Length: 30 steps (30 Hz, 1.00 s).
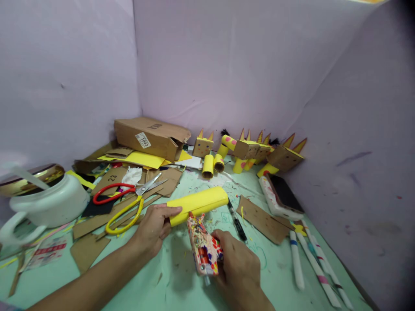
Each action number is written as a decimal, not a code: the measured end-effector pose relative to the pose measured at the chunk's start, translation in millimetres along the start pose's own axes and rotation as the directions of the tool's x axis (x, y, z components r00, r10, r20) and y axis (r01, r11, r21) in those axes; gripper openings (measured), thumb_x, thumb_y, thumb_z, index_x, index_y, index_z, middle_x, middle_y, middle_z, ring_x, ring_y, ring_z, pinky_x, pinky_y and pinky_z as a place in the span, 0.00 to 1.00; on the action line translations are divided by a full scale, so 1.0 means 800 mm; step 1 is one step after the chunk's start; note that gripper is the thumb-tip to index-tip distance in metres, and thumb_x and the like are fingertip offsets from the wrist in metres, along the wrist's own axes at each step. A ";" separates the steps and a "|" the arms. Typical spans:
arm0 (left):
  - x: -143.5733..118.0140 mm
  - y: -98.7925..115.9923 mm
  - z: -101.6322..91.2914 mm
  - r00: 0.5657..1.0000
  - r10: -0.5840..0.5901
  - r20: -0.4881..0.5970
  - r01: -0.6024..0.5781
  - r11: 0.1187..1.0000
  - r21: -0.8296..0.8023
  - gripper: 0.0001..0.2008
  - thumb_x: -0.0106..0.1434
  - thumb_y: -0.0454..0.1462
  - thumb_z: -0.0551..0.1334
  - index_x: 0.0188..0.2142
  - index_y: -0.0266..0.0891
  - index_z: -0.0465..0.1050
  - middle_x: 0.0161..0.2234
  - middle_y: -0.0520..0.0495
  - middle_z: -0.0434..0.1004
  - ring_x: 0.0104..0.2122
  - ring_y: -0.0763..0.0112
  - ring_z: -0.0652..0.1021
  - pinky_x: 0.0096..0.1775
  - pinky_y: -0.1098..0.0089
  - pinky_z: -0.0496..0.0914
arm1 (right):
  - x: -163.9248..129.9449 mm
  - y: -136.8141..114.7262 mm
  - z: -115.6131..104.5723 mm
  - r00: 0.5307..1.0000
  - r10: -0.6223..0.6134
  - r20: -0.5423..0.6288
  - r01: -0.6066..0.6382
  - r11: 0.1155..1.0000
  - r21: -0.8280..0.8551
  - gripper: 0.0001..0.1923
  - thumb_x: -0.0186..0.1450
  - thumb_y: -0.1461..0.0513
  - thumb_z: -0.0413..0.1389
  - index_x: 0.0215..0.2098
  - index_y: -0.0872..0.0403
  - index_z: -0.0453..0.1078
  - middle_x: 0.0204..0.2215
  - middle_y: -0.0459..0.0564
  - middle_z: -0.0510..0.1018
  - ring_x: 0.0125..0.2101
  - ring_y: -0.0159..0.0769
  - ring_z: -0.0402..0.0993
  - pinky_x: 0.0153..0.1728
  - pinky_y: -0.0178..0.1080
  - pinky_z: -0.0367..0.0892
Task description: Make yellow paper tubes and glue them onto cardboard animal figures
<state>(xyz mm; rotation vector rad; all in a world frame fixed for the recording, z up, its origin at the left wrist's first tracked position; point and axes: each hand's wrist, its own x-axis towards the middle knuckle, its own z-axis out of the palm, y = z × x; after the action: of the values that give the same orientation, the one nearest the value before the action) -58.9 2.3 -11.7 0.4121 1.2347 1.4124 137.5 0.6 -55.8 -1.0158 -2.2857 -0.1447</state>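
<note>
In the middle of the head view, my left hand (pixel 154 229) is closed around the near end of a yellow paper-covered tube (pixel 201 201), which lies slantwise above the table. My right hand (pixel 238 259) grips a glue gun (pixel 202 244) covered in a colourful pattern. The gun's nozzle points away from me and meets the lower side of the tube, near my left fingertips. A clear glue stick pokes out of the gun's back end. Whether fresh glue lies on the tube cannot be made out.
Scissors (pixel 139 196) with red and yellow handles lie on cardboard scraps at left, near a white cup (pixel 48 203). A cardboard box (pixel 149 136), short yellow tubes (pixel 208 166) and cardboard animal figures (pixel 285 156) stand behind. At right are a black marker (pixel 239 226), a phone (pixel 285 192) and several white sticks (pixel 296 263).
</note>
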 end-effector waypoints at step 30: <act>0.004 0.021 -0.015 0.979 0.143 -0.145 -0.135 0.989 0.063 0.20 0.39 0.35 0.68 0.15 0.41 0.52 0.11 0.63 0.46 0.11 0.86 0.48 0.16 0.75 0.40 | 0.061 0.036 0.001 0.652 0.736 0.183 -0.517 0.255 0.818 0.20 0.55 0.50 0.58 0.40 0.53 0.62 0.34 0.48 0.75 0.20 0.29 0.67 0.18 0.32 0.61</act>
<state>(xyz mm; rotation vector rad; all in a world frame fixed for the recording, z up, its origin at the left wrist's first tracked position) -78.0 3.3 -3.1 0.4423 1.3896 1.5547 132.7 52.3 -32.0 -1.1782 -1.2149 1.0335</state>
